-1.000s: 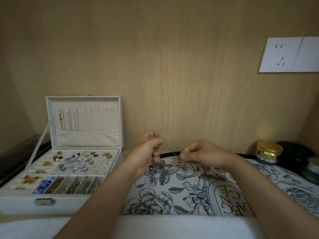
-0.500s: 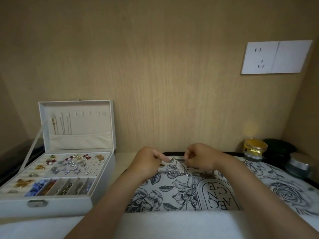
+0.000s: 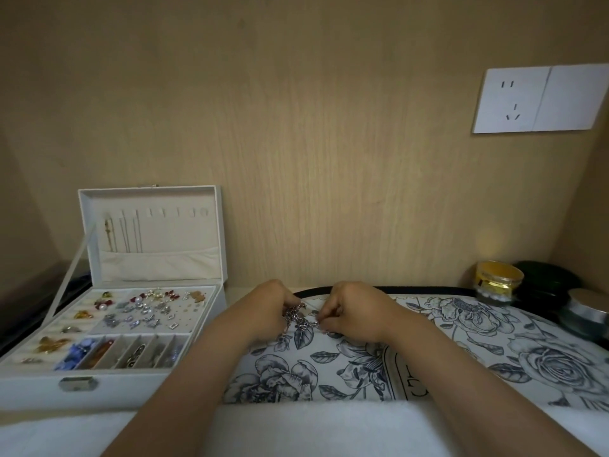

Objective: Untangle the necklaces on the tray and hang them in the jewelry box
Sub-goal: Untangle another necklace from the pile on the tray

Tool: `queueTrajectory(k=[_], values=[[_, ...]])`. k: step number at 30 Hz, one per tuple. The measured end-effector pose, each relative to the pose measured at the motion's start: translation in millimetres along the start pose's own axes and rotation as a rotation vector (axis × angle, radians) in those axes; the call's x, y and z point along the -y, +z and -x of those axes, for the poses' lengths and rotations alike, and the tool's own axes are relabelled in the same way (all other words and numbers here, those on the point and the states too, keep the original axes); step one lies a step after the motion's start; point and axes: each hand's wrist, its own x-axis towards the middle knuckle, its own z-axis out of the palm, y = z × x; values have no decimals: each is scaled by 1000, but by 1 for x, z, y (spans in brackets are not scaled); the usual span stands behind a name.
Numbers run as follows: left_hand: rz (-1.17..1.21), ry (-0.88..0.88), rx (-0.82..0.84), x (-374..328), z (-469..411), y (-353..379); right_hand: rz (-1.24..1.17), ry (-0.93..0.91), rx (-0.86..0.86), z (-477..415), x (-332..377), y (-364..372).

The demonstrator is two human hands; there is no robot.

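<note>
A tangled silver necklace [image 3: 301,316] is being pinched between the left hand [image 3: 267,311] and right hand [image 3: 351,313]. Both sets of fingers are being kept curled just above the floral tray [image 3: 461,331].

White jewelry box [image 3: 211,225]; blue-grey floral tray [image 3: 478,328]; silver necklaces [image 3: 298,316].

Only the person's arms show. The left hand [image 3: 263,308] and the right hand [image 3: 349,313] are bare. Both wrists and forearms are also uncovered, right down to the lower edge of the view. The forearms look smooth and slim, widening toward the elbows. The fingernails are too small to make out. Whether the white cloth [image 3: 303,427] between the arms is clothing cannot be told.
</note>
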Motion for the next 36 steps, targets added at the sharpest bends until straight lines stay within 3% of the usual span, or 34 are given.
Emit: queueTrajectory(k=[7,11,23,26,29,32,34,36], values=[[7,52,27,-9,1,-2,45,46,59,-2,0,-5],[27,92,26,-21,-5,7,-76,144,183,12,-15,-21],[43,113,-130,-26,-12,22,-128,198,110,13,-34,-25],[249,18,-147,-30,-7,12,-160,204,81,12,-35,-26],[538,-118,-267,-36,-9,-7,-223,206,68,13,-34,-27],[1021,-262,-376,-38,-13,-22,-216,207,40,13,-34,-26],[1347,-220,-365,-35,-12,-30,-191,210,25,11,-35,-25],[1416,-177,-345,-30,-10,-37,-197,220,28,10,-35,-25]])
